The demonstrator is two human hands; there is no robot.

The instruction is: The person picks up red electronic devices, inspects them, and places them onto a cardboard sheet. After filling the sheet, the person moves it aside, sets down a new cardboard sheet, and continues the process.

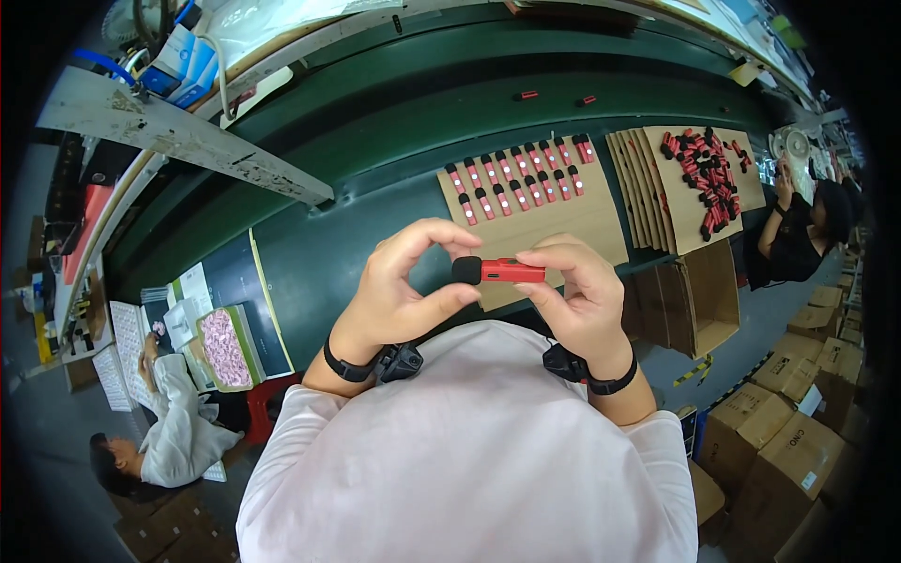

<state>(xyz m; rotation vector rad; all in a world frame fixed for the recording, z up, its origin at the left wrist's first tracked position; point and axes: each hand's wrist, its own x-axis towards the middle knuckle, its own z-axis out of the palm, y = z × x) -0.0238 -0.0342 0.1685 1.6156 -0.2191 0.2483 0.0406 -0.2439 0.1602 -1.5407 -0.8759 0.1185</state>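
Note:
In front of my chest my right hand (587, 286) pinches a small red clip-on microphone (511, 271) by its right end, between thumb and fingers. The microphone lies level, with its black foam windscreen (466, 270) pointing left and a small slot on the side facing me. My left hand (399, 277) is curved around the foam end, thumb below and index finger above, with slight gaps showing between the fingertips and the foam. Beyond my hands, two rows of similar red microphones (516, 178) lie on a flat cardboard sheet (563, 225).
On the right, more microphones (709, 178) lie heaped on cardboard (657, 141) beside upright cardboard dividers (638, 188). An open carton (709, 300) stands below. One person (798, 225) works at far right, another (178, 422) at left near a pink-filled tray (246, 347). A metal post (188, 136) crosses upper left.

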